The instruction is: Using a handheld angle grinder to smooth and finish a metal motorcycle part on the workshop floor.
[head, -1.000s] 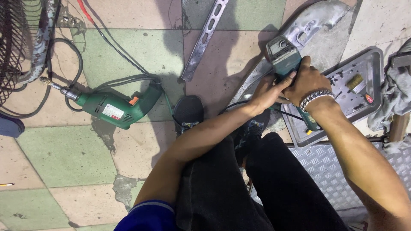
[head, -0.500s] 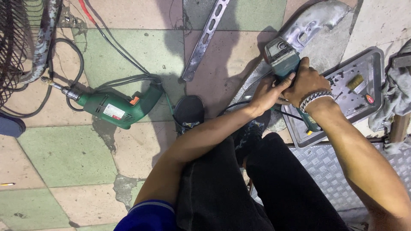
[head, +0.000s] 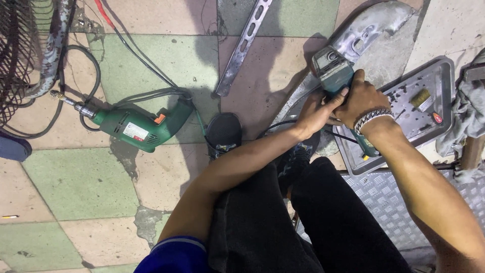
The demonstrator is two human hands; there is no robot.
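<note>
So you've got both hands on the green angle grinder [head: 334, 73], far right of the floor: your right hand [head: 362, 97] is wrapped around its body, and your left hand [head: 314, 112] is closed against its near side, thumb on the casing. The grinder sits over a curved grey metal part [head: 371, 28] lying on the tiles.

Stuff crowding you: a grey metal tray [head: 443, 76] touches in just right of your right wrist, with a small brush [head: 420, 97] in it. A perforated metal strip [head: 243, 46] lies just left of the grinder, tilted. A green power drill [head: 136, 126] rests well off to the left, its black cable looping toward a wire fan guard [head: 17, 55] at the far left edge. A round black thing [head: 224, 131] sits near your left forearm; could be a disc or a shoe toe, hard to tell.

Most open room is the near-left tiles [head: 81, 182]: worn green and pink squares, cracked in spots. Near right there's chequer plate [head: 384, 197] beside your knees.
</note>
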